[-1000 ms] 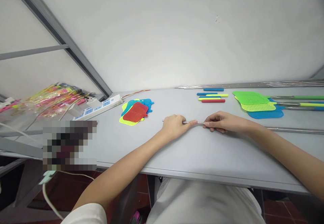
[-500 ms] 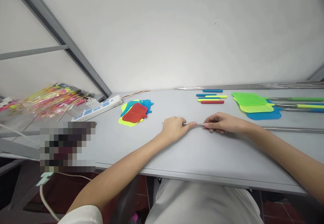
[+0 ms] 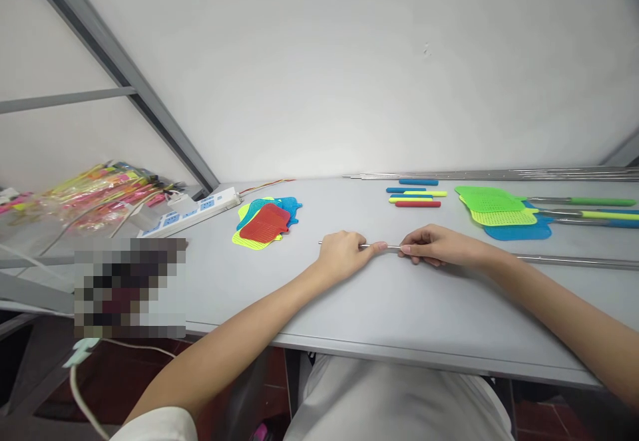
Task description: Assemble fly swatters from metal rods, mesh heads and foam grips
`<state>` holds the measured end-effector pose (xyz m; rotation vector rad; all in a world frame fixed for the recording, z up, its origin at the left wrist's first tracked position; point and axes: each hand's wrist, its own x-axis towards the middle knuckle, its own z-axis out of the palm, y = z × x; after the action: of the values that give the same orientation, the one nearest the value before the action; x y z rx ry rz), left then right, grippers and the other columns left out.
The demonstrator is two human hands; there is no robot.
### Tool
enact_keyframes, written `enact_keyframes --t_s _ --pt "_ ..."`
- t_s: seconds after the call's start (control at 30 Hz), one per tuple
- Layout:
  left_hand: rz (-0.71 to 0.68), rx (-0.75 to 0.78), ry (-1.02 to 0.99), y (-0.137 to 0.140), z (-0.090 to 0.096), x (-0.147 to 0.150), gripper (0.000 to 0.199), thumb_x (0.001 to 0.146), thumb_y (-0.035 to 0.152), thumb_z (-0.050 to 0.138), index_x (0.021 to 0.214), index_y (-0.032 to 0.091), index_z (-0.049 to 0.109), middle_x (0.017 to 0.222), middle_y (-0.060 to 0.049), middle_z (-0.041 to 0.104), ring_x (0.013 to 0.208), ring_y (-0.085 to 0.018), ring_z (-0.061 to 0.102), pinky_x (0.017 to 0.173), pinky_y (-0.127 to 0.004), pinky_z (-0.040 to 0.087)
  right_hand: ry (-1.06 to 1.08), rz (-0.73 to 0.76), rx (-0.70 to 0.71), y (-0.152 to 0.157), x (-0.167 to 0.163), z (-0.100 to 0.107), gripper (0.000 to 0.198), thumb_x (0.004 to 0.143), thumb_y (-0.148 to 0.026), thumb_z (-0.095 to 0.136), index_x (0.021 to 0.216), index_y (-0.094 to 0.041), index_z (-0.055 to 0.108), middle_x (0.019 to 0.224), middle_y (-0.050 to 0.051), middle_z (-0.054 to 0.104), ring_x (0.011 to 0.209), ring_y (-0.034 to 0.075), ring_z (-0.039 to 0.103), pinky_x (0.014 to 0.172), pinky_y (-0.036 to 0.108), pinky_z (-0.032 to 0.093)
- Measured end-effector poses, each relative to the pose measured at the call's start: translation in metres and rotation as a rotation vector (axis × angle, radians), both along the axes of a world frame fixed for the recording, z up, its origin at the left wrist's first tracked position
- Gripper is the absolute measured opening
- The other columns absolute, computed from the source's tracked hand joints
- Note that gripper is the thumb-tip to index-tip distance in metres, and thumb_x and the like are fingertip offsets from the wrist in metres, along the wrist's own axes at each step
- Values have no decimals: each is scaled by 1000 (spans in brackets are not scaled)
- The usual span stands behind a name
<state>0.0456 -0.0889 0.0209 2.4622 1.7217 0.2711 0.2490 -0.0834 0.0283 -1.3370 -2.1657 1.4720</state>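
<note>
A thin metal rod [image 3: 393, 248] lies across the grey table in front of me, its left tip poking out past my left hand. My left hand [image 3: 342, 253] is wrapped round it, thumb stretched along it to the right. Close by, my right hand [image 3: 428, 245] pinches the rod between thumb and fingers, the other fingers curled. A short bare length shows between the hands. Thicker metal tubing [image 3: 579, 261] runs to the right from behind my right forearm; whether it joins the rod is hidden.
Loose fly swatter heads [image 3: 264, 223] lie to the left. Coloured handle grips [image 3: 417, 199] sit near the wall, before long metal rods [image 3: 479, 175]. Fly swatters with handles [image 3: 499, 203] are stacked at right. A power strip [image 3: 194, 211] and bagged colourful items [image 3: 100, 195] are at left.
Both hands keep the same hold on the rod in nearly the same place. The whole view has shifted very slightly.
</note>
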Motion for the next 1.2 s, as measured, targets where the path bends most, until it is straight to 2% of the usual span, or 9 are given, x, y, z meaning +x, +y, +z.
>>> enact_keyframes --t_s 0.27,0.43,0.67,1.2 --pt "67 -63 1 -2 4 2 62 65 69 21 49 18 53 47 -4 51 52 -16 50 47 -25 22 -12 -13 -1 0 -1 0 42 68 -53 45 76 -14 57 64 2 52 42 5 34 38 19 27" --pt "45 -68 1 -3 5 2 63 67 67 19 51 18 55 48 -4 52 52 -17 50 48 -25 24 -6 -22 27 -2 -2 2 40 68 -52 45 72 -14 58 62 1 52 43 5 35 41 20 28" --pt "-8 -46 16 -4 1 2 62 71 63 15 53 18 54 48 -4 51 51 -16 48 46 -25 21 -2 2 20 0 0 0 37 70 -48 45 77 -14 58 64 1 52 44 6 36 41 20 28" --pt "-76 -24 -19 2 2 -3 64 68 67 13 50 17 50 43 -2 46 46 -13 44 44 -24 18 20 -17 -24 -3 -1 3 35 71 -47 45 76 -14 56 63 1 50 43 5 35 39 19 28"
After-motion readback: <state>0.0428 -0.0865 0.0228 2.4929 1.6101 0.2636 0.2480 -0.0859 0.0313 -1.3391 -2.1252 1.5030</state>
